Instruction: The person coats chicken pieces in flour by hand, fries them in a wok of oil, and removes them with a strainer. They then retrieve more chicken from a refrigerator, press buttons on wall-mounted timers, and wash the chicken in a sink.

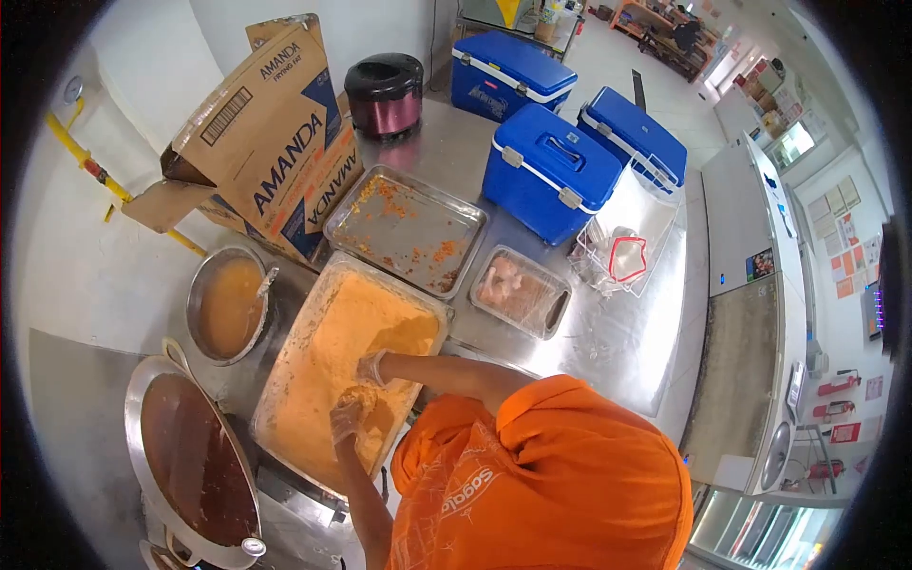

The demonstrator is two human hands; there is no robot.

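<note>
A deep metal tray (269,404) holds a thick bed of orange breading powder (332,328). Both my hands wear clear plastic gloves and work inside it. My left hand (346,419) is closed in the lower part of the tray, against a clumpy, coated lump (359,395); what its fingers hold is not clear. Just above and to the right, my right hand (374,368) dips into the powder, which hides its fingertips. Between the hands the coating looks rough and crumbly.
Left of the tray stand a bowl of cloudy liquid (228,299) and a large pan of dark liquid (180,446). Beyond are a crumb-strewn tray (404,233), a tray of raw meat (518,290), a cardboard box (271,142), a dark red pot (388,109) and blue coolers (546,166).
</note>
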